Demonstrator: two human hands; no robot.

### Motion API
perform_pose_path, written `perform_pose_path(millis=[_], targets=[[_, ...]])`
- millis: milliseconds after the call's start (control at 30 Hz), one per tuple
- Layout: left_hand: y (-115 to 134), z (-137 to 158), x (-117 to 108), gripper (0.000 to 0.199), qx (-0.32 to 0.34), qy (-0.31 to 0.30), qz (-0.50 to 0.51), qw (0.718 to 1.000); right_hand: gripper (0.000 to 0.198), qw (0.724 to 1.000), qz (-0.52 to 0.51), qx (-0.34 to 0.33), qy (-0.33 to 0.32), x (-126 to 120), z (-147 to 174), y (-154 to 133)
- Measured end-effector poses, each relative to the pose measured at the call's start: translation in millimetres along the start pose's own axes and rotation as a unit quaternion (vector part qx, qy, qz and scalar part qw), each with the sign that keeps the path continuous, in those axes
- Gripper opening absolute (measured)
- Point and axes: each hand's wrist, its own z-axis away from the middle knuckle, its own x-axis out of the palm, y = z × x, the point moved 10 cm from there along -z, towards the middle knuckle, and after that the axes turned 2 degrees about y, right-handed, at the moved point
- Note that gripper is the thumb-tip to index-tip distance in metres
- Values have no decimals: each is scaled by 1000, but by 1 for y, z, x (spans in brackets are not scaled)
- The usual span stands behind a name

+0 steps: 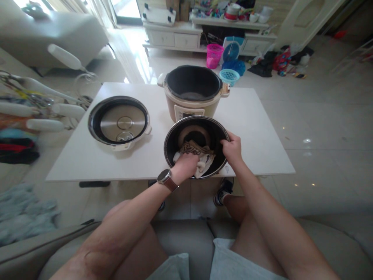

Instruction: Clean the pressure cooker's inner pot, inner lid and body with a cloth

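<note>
A dark inner pot (171,136) is tilted toward me at the table's near edge, its mouth facing me. My right hand (231,148) grips its right rim, thumb over the edge. Inside the pot, my left hand (186,168), with a watch on the wrist, is closed on a cloth (206,160) that is white with a brown patterned part. The cloth lies against the pot's inner wall. Just behind stands the beige electric pressure cooker (192,107), uncovered and dark inside. To the left, the cooker's lid (124,120) rests with its metal underside up.
Everything stands on a white table (250,128). Beyond it on the floor are a pink basket (214,56), a light blue basket (229,77) and a blue fan (232,48) by a white cabinet (175,39). White-ended rods (65,57) stick out at the left.
</note>
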Motion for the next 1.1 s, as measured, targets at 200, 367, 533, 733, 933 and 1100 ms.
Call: perform_pose_path(millis=[200, 367, 533, 733, 933, 1100], targets=[[7, -3, 6, 47, 6, 43, 145, 988, 41, 999, 6, -6, 35, 2, 16, -7], [10, -7, -1, 54, 2, 129, 336, 933, 38, 996, -16, 13, 88, 11, 38, 4], [4, -7, -2, 46, -8, 140, 299, 944, 42, 991, -12, -13, 136, 19, 55, 7], [4, -3, 7, 51, 39, 93, 189, 977, 48, 992, 32, -74, 92, 11, 35, -11], [-2, 0, 13, 37, 15, 18, 53, 998, 61, 998, 32, -60, 19, 3, 6, -12], [-7, -1, 8, 33, -7, 11, 50, 999, 54, 998, 16, -53, 4, 6, 10, -16]])
